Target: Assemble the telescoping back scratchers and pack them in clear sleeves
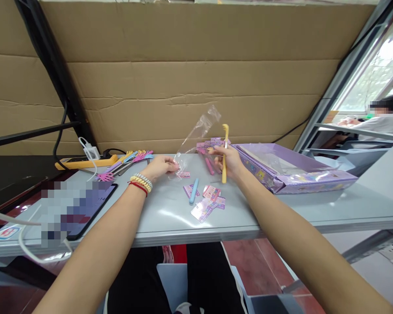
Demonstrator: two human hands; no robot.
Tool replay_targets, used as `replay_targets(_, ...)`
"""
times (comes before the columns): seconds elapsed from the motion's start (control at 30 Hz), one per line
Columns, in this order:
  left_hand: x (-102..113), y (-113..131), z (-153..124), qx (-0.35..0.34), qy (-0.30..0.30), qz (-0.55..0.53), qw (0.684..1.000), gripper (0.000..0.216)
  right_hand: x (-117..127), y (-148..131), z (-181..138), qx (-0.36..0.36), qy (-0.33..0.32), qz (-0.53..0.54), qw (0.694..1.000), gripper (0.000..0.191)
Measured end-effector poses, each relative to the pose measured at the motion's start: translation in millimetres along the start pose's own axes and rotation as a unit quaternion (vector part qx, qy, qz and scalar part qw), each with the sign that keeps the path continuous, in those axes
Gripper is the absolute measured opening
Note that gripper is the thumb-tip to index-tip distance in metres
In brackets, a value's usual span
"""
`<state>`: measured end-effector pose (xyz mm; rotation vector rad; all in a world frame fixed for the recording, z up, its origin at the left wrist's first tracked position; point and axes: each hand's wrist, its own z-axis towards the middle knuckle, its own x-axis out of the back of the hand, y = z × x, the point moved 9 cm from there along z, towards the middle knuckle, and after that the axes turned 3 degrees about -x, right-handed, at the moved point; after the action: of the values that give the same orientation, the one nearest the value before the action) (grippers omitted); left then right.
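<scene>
My left hand (164, 168) pinches a clear plastic bag (199, 128) that stretches up and to the right. In my right hand (228, 159) stands a yellow back scratcher (224, 172), upright, with its curved head at the top. Between the hands lie a light blue handle-like stick (194, 191) and several small printed cards (203, 209). Behind, partly covered by my right hand, are pink sticks (209, 165) and more purple-pink cards (212, 143). Several back scratchers (131, 162) with hand-shaped heads and metal rods are piled left of my left hand.
An open purple box (291, 179) with clear plastic inside lies at the right. To the left are a dark-edged tablet or phone (94, 209), white cables and a yellow power strip (81, 163). Cardboard (196, 78) walls off the back. Another person (386, 117) sits at the far right.
</scene>
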<state>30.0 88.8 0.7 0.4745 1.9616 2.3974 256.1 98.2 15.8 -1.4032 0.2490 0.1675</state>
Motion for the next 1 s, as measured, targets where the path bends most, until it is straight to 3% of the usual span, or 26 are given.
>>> replay_targets(0.17,16.7,8.8,2.9,-0.066,0.112,-0.090,0.987,0.021,-32.3,11.6,-10.2,0.059,-0.128,-0.171,0.975,0.033)
replay_targets(0.37,31.3,6.9,1.4,-0.062,0.187,-0.160,0.967,0.021,-53.8,6.0,-28.2,0.198,-0.184,-0.392,0.879,0.037)
replay_targets(0.47,29.4,9.2,0.1,-0.067,0.187,-0.176,0.964,0.019,-59.8,5.3,-33.5,0.226,-0.202,-0.429,0.851,0.039)
replay_targets(0.7,21.7,17.1,-4.2,-0.085,0.179,-0.224,0.954,0.024,-68.0,11.5,-40.6,0.231,-0.241,-0.461,0.822,0.037)
replay_targets(1.0,1.9,23.4,-5.9,-0.071,0.086,-0.295,0.949,0.026,-61.5,7.2,-33.3,0.245,-0.179,-0.479,0.824,0.040)
